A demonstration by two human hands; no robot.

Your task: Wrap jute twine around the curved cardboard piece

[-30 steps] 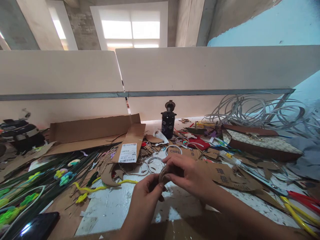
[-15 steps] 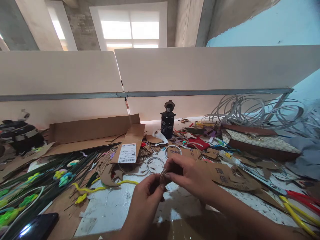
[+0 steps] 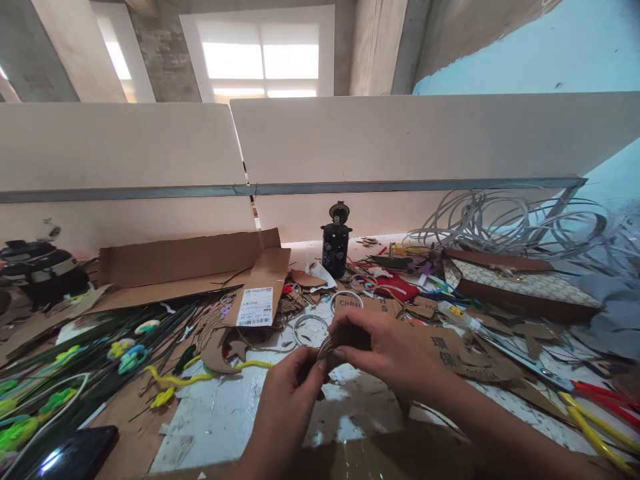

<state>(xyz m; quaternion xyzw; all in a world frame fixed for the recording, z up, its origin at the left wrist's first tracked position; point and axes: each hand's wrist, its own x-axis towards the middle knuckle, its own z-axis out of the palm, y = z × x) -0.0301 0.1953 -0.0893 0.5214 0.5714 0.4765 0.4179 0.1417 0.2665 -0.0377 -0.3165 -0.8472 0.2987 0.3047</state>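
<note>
Left hand (image 3: 287, 397) and right hand (image 3: 383, 343) both pinch one curved ribbed brown strip (image 3: 327, 346) between their grips, neither's nearer, slanting kinda up rightward.

Left hand (image 3: 290, 393): yours was in a pinch, thumb angled up, fingers curled in
Right hand (image 3: 380, 347): you had it arched higher, fingertips right by your left ones
Right forearm (image 3: 485, 417): bare, slanting in from your lower right, pretty stretched out tbh
</note>
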